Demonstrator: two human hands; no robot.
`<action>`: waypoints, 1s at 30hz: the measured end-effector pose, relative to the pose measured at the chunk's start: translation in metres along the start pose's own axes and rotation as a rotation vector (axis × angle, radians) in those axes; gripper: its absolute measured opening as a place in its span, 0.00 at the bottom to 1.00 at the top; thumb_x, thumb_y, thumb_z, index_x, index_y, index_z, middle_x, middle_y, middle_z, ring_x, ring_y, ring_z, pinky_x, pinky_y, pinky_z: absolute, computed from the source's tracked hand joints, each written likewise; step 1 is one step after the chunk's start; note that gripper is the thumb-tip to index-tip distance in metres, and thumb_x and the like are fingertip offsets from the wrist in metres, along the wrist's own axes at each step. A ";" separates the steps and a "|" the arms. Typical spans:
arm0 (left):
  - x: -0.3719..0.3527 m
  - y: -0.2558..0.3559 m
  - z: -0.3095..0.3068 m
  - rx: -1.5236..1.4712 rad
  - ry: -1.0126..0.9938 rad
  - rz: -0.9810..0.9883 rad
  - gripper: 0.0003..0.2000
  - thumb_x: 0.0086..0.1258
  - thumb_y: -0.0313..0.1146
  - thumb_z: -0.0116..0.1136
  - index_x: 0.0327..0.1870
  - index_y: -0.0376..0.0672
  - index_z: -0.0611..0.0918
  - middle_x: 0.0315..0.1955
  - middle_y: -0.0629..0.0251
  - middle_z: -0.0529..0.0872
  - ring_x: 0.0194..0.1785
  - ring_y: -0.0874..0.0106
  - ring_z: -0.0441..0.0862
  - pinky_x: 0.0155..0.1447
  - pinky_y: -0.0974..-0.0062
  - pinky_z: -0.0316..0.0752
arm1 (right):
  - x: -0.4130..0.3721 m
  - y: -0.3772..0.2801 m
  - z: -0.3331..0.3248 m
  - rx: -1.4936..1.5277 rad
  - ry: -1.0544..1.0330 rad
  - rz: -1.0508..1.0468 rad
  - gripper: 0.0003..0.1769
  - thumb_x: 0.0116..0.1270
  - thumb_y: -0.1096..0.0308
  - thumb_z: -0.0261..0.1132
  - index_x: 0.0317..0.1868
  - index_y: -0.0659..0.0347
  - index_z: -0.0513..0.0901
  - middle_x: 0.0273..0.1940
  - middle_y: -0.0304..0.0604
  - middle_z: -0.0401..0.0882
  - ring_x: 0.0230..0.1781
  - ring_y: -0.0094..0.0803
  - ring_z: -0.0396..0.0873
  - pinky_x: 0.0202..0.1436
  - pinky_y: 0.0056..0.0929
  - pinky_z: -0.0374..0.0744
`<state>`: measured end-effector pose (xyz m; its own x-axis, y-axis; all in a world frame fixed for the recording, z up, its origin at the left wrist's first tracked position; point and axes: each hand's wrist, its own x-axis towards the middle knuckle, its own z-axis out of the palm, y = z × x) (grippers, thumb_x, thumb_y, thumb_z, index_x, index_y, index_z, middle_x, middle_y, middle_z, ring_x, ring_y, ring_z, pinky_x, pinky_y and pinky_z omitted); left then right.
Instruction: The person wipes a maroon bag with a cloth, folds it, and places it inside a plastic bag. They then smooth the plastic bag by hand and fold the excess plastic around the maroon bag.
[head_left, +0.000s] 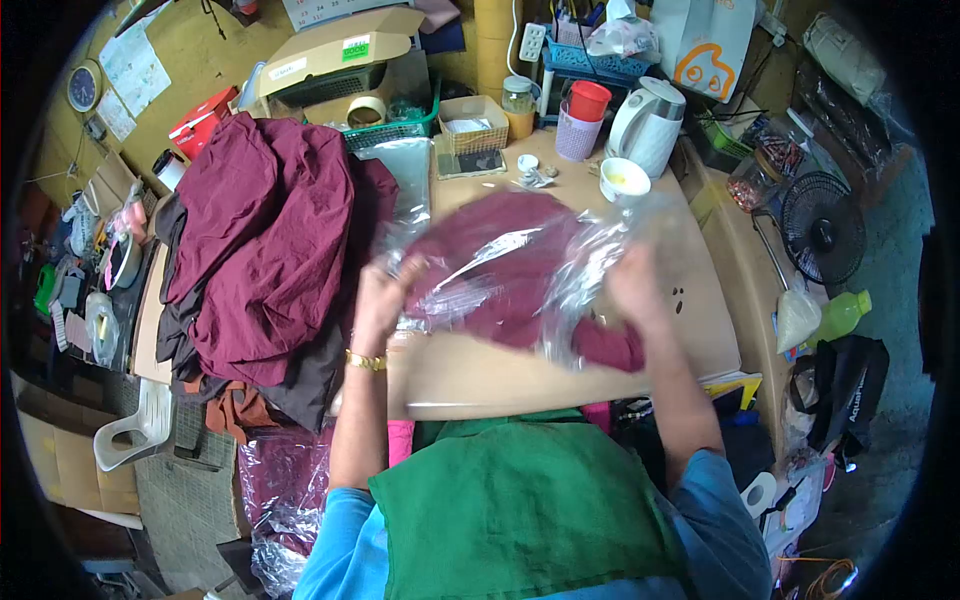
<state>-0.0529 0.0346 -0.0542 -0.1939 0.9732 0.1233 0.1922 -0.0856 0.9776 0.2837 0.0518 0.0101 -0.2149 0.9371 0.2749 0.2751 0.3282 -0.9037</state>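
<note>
A maroon garment [500, 250], partly covered by a clear plastic bag [585, 265], is held up over the tan tabletop [480, 380]. My left hand [388, 290] is closed on the left edge of the bag, a gold bracelet at its wrist. At the right side, my right hand [635, 285] is smeared by motion against the crumpled plastic, and its fingers cannot be made out. One maroon end of the garment sticks out of the plastic below that hand.
A large pile of maroon clothes [275, 240] lies at the left. Along the back stand a white kettle [648, 125], a white bowl [624, 180], a purple cup [577, 135], a jar [518, 108] and a basket [473, 125]. A black fan [822, 228] is at the right.
</note>
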 end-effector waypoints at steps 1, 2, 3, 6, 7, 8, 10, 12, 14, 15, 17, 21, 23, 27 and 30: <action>-0.002 0.027 0.005 -0.211 0.137 0.100 0.10 0.74 0.35 0.65 0.36 0.36 0.86 0.25 0.76 0.83 0.27 0.84 0.73 0.31 0.80 0.68 | 0.013 -0.012 -0.020 0.122 0.076 -0.083 0.06 0.72 0.75 0.63 0.41 0.68 0.85 0.35 0.44 0.88 0.35 0.28 0.85 0.41 0.31 0.81; -0.009 0.049 -0.012 -0.105 0.127 0.083 0.09 0.75 0.33 0.63 0.39 0.36 0.86 0.29 0.74 0.84 0.29 0.84 0.75 0.32 0.80 0.71 | 0.012 -0.034 -0.034 0.181 0.090 -0.087 0.07 0.73 0.75 0.62 0.41 0.69 0.85 0.35 0.45 0.88 0.35 0.28 0.85 0.40 0.29 0.82; -0.019 0.061 -0.015 -0.185 0.159 0.100 0.08 0.75 0.32 0.62 0.41 0.34 0.86 0.30 0.73 0.85 0.31 0.85 0.76 0.34 0.81 0.72 | 0.009 -0.047 -0.044 0.241 0.103 -0.087 0.08 0.74 0.75 0.60 0.42 0.70 0.85 0.36 0.46 0.88 0.34 0.28 0.85 0.39 0.28 0.82; -0.053 0.037 -0.017 -0.088 0.240 0.154 0.11 0.75 0.33 0.63 0.43 0.31 0.85 0.32 0.68 0.88 0.33 0.80 0.79 0.38 0.75 0.75 | -0.029 -0.040 -0.050 0.096 0.046 0.163 0.08 0.75 0.74 0.61 0.43 0.70 0.85 0.36 0.46 0.88 0.33 0.28 0.85 0.38 0.27 0.83; -0.066 0.010 -0.015 -0.019 0.251 0.157 0.12 0.74 0.34 0.64 0.44 0.30 0.85 0.33 0.66 0.89 0.33 0.78 0.80 0.39 0.73 0.76 | -0.044 -0.014 -0.050 0.122 0.098 0.240 0.10 0.76 0.70 0.62 0.42 0.70 0.85 0.34 0.46 0.87 0.31 0.29 0.86 0.35 0.30 0.84; -0.083 -0.014 -0.014 0.158 0.247 0.099 0.14 0.74 0.35 0.65 0.45 0.29 0.85 0.34 0.65 0.89 0.34 0.77 0.81 0.40 0.71 0.77 | -0.062 0.029 -0.051 0.148 0.148 0.320 0.13 0.76 0.65 0.63 0.41 0.69 0.85 0.32 0.47 0.87 0.30 0.31 0.86 0.32 0.33 0.85; -0.119 -0.054 -0.013 0.257 0.285 0.014 0.17 0.72 0.38 0.67 0.44 0.28 0.84 0.33 0.63 0.89 0.33 0.76 0.81 0.39 0.70 0.77 | -0.104 0.111 -0.077 0.137 0.039 0.360 0.12 0.75 0.70 0.63 0.52 0.71 0.81 0.38 0.47 0.87 0.35 0.32 0.87 0.42 0.34 0.86; -0.135 -0.018 -0.019 0.495 0.285 -0.462 0.19 0.72 0.43 0.67 0.39 0.29 0.83 0.28 0.63 0.86 0.28 0.79 0.78 0.31 0.72 0.73 | -0.144 0.143 -0.104 0.400 0.175 0.506 0.16 0.74 0.69 0.63 0.57 0.71 0.78 0.44 0.49 0.86 0.41 0.33 0.86 0.46 0.36 0.85; -0.148 -0.049 -0.047 0.040 0.232 -0.433 0.26 0.72 0.54 0.65 0.47 0.32 0.80 0.27 0.67 0.81 0.27 0.79 0.75 0.29 0.75 0.72 | -0.155 0.139 -0.105 0.655 0.311 0.651 0.22 0.74 0.68 0.64 0.63 0.70 0.74 0.50 0.50 0.85 0.48 0.35 0.86 0.50 0.38 0.85; -0.149 -0.035 -0.054 -0.198 0.194 -0.566 0.32 0.72 0.57 0.64 0.58 0.33 0.78 0.29 0.67 0.81 0.29 0.78 0.78 0.32 0.77 0.76 | -0.159 0.126 -0.095 0.725 0.146 0.643 0.27 0.71 0.70 0.65 0.68 0.69 0.70 0.55 0.50 0.82 0.54 0.35 0.83 0.54 0.39 0.83; -0.141 -0.042 -0.060 -0.272 0.210 -0.625 0.30 0.71 0.51 0.66 0.62 0.34 0.77 0.38 0.62 0.85 0.37 0.72 0.84 0.42 0.74 0.80 | -0.153 0.082 -0.060 0.662 -0.125 0.468 0.38 0.66 0.75 0.68 0.75 0.64 0.63 0.62 0.48 0.78 0.61 0.35 0.78 0.61 0.39 0.80; -0.111 -0.028 -0.019 0.100 0.002 -0.137 0.20 0.71 0.33 0.68 0.59 0.33 0.79 0.50 0.59 0.87 0.48 0.73 0.83 0.56 0.71 0.78 | -0.094 0.069 0.016 0.235 -0.248 0.331 0.43 0.60 0.83 0.69 0.76 0.59 0.66 0.59 0.42 0.78 0.55 0.28 0.79 0.58 0.30 0.79; -0.096 -0.034 -0.008 -0.041 0.045 -0.283 0.18 0.73 0.35 0.66 0.57 0.33 0.81 0.46 0.63 0.87 0.46 0.76 0.81 0.53 0.73 0.78 | -0.057 0.075 0.030 0.256 -0.239 0.394 0.34 0.62 0.86 0.65 0.70 0.63 0.72 0.47 0.39 0.82 0.36 0.20 0.79 0.38 0.24 0.80; -0.088 -0.047 -0.022 -0.194 0.279 -0.078 0.10 0.77 0.36 0.62 0.34 0.41 0.83 0.25 0.81 0.79 0.28 0.87 0.68 0.31 0.82 0.63 | -0.046 0.009 -0.047 0.297 0.195 0.023 0.17 0.63 0.84 0.63 0.52 0.66 0.80 0.33 0.35 0.81 0.27 0.18 0.77 0.30 0.19 0.75; -0.110 -0.072 -0.048 0.075 0.273 -0.206 0.16 0.75 0.42 0.64 0.43 0.34 0.85 0.28 0.72 0.84 0.33 0.77 0.78 0.38 0.71 0.74 | -0.097 0.048 -0.152 0.092 0.345 0.298 0.07 0.63 0.79 0.63 0.41 0.63 0.82 0.27 0.35 0.80 0.24 0.17 0.76 0.27 0.18 0.71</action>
<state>-0.0917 -0.0764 -0.1301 -0.4841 0.8746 -0.0248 0.1902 0.1328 0.9727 0.4602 -0.0052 -0.0104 0.1898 0.9787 0.0784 0.1898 0.0418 -0.9809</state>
